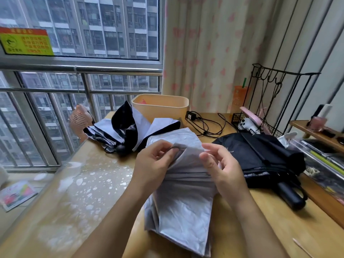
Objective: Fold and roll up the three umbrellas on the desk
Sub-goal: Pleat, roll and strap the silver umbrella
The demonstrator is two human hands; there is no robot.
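Note:
A silver-grey umbrella (183, 203) lies collapsed down the middle of the desk, its canopy panels loose and layered. My left hand (154, 162) grips a fold of its cloth near the top, with a thin dark strap under the fingers. My right hand (221, 165) hovers beside the same fold, fingers loosely curled, holding nothing that I can see. A second umbrella (128, 129), grey outside and black inside, sprawls unfolded at the back. A black umbrella (264, 157) lies loosely bunched at the right, its handle (291, 195) pointing toward me.
A peach plastic bin (160, 107) stands at the back of the wooden desk (78, 192). Black cables (204, 123) coil beside it. A wire rack (268, 101) and a cluttered shelf occupy the right side. A small pink fan (79, 121) sits by the window railing.

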